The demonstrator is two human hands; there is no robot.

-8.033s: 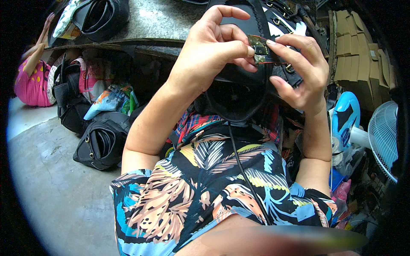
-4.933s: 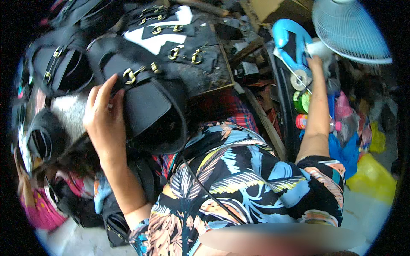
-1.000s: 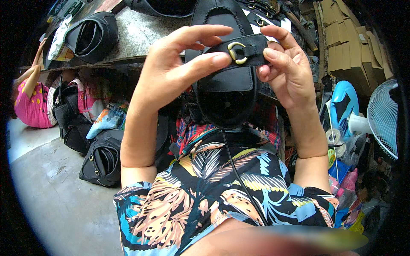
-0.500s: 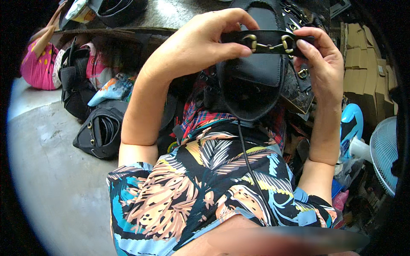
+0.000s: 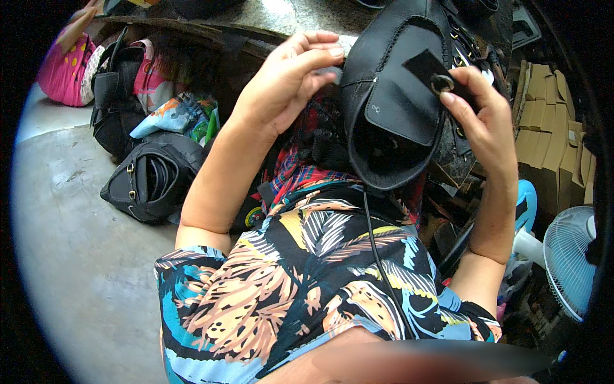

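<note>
A black leather shoe (image 5: pixel 400 112) lies in front of my body, its opening towards me, with stitching along its upper. Between the thumb and fingers of my right hand (image 5: pixel 483 115), to the right of the shoe, is a black strap (image 5: pixel 423 69). A metal ring (image 5: pixel 442 83) shows on this strap beside my thumb; the rest of the fitting is hidden by the hand. My left hand (image 5: pixel 288 83) is raised at the shoe's left side, fingers apart, near a small whitish patch I cannot make out.
A dark worktop (image 5: pixel 256 19) runs along the back. At left on the grey floor (image 5: pixel 70 224) stand a black bag (image 5: pixel 150 182) and a pink spotted bag (image 5: pixel 67 73). Stacked cardboard (image 5: pixel 550 121) and a fan (image 5: pixel 572 262) are at right. More metal-fitted straps lie beyond the shoe.
My left hand has let go of the strap and moved left. My right hand keeps the strap, now tilted over the shoe. The shoe has turned and tilted.
</note>
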